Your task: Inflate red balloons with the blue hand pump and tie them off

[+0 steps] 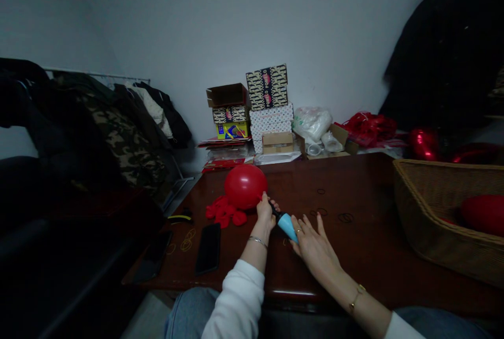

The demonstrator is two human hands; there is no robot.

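A round, inflated red balloon (246, 187) sits above the table, its neck end at my left hand (266, 210). The fingers of that hand are closed round the balloon's neck and the dark nozzle end of a light blue hand pump (287, 227). My right hand (315, 244) lies against the pump's near end, its fingers stretched out and apart. Left of my left hand, beneath the balloon, is a pile of uninflated red balloons (223, 212).
A black phone (208, 249) and yellow rubber bands (188, 240) lie at the left. Dark bands (345, 218) are on the table (366, 192). A wicker basket (441, 239) with a red balloon (484, 214) stands right. Stacked boxes (271, 118) line the back.
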